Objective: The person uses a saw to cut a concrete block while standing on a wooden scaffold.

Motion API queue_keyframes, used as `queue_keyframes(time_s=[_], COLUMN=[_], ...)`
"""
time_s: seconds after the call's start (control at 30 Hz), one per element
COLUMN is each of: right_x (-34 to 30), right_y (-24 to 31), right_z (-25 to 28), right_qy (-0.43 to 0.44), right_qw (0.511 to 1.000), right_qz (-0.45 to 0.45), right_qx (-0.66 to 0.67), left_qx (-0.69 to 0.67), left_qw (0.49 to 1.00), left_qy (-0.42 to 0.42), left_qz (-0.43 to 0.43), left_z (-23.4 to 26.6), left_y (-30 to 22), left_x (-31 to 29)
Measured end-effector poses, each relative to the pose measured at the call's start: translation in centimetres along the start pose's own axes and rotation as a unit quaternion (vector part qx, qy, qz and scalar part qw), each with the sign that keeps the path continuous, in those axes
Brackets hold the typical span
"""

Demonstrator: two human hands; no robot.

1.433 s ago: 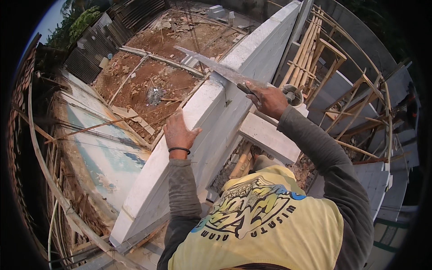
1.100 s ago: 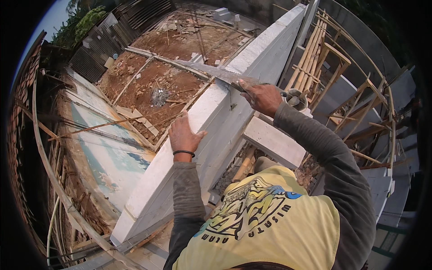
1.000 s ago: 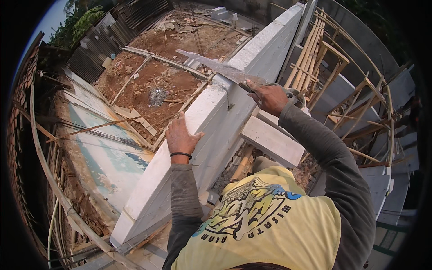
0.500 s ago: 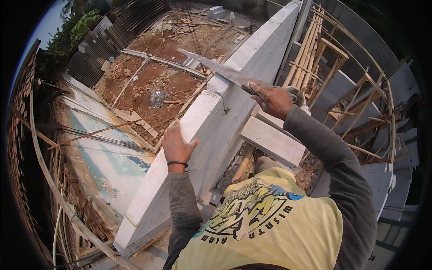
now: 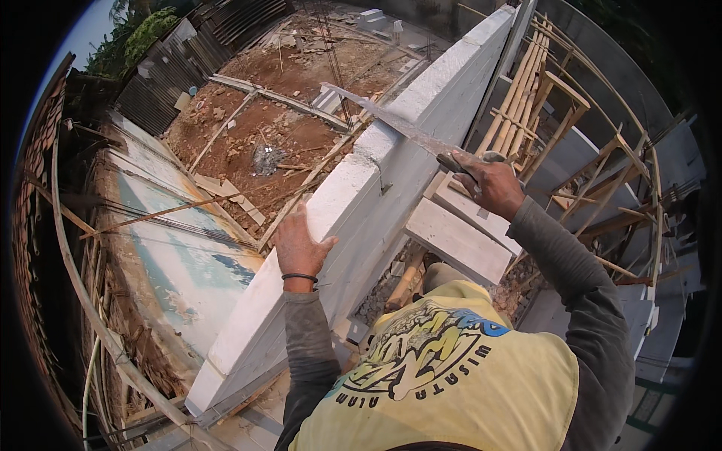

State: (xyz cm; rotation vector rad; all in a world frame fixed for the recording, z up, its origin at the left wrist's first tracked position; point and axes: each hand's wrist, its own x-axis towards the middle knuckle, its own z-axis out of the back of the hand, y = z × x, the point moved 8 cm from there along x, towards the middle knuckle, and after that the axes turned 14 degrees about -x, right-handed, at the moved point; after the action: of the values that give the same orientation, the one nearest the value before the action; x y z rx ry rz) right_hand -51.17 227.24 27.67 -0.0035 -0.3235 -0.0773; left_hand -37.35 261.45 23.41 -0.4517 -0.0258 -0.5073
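Evidently holds the saw [image 5: 406,131] aslant over the top of the white block wall [image 5: 353,197], gripping it in the right hand [image 5: 492,184]. Has a stepped notch [image 5: 368,156] already showing just nearer than the saw; cannot tell the amount of cutting left. Rests the left hand [image 5: 299,244], spread rather than clenched, over the wall's left edge. Finds room leftward above red soil [image 5: 301,137], but pale blocks [image 5: 459,239] crowding the right side.

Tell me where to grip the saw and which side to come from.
Best take the saw by its dark handle, probably from the person's right, where the right hand holds it. The long, thin blade narrows away from that end and crosses over the white wall, leaving the handle on the near right side.
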Motion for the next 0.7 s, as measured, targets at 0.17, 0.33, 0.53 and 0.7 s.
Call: queue_keyframes(time_s=[0.17, 0.33, 0.53, 0.7], right_x=[4.4, 4.5, 0.2, 6.9], right_y=[3.5, 2.2, -0.3, 4.3], right_z=[1.4, -1.7, 1.8, -0.6], right_qy=[-0.012, -0.017, -0.038, 0.016], right_qw=[1.000, 0.998, 0.998, 0.999], right_qz=[0.001, 0.032, -0.040, 0.014], right_qx=[-0.014, -0.046, 0.000, -0.041], left_qx=[0.002, -0.014, 0.002, -0.016], left_qw=[1.000, 1.000, 1.000, 1.000], left_qy=[0.000, 0.016, -0.012, -0.004], left_qz=[-0.005, 0.007, 0.011, -0.007], left_z=[-0.3, -0.3, -0.2, -0.2], left_y=[-0.2, -0.3, 0.4, -0.4], left_x=[0.3, 0.5, -0.3, 0.5])
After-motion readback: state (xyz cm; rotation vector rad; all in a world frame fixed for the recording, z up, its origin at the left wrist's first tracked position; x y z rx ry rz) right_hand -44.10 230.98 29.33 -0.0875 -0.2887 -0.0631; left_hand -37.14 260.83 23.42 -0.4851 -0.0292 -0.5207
